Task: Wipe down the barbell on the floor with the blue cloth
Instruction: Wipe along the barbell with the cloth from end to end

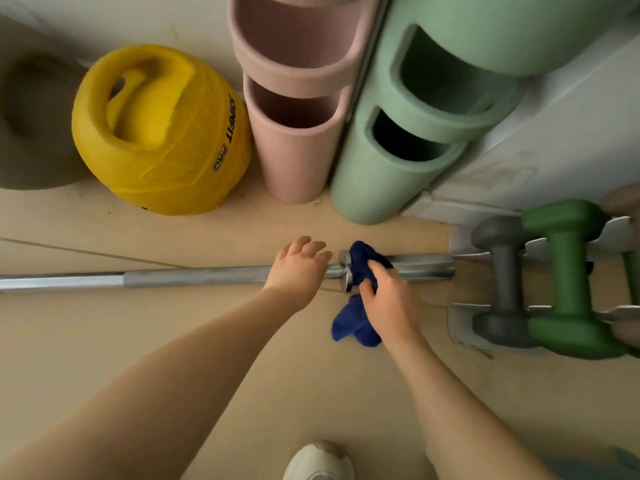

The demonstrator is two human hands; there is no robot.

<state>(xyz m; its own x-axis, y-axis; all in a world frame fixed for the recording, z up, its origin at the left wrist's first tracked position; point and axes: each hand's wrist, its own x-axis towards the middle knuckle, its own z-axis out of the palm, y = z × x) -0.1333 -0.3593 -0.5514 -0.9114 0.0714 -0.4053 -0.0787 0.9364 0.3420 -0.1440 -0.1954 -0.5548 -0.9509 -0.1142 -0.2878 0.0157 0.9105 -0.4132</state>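
Barbell (194,277) lies flat on the tan floor, running left to right, its right end stopping just short of the dumbbell rack (460,242). Steel throughout: knurled grey middle, polished sleeve beyond the collar (346,271). I judge it heavy and rigid; it will roll rather than lift, so it wants pinning, not carrying. The chrome looks slick, the knurl rough enough to snag fabric.

Blue cloth (360,268) is draped over the bar right at the collar, one tail hanging down onto the floor on my side. Soft, limp, light; it bunches easily.

My right hand (388,299) has its fingers curled over the cloth, pressing it against the sleeve just right of the collar. My left hand (299,266) rests on the knurled shaft just left of the collar, fingers spread and relaxed, not wrapped round.

Best hold, I reckon: left palm steadying the knurl, right wrapping cloth fully round the bar.

Behind the barbell: yellow kettlebell (162,133), pink (294,157) and green (391,161) stacked bins. Grey (502,282) and green (568,278) dumbbells sit on the rack.
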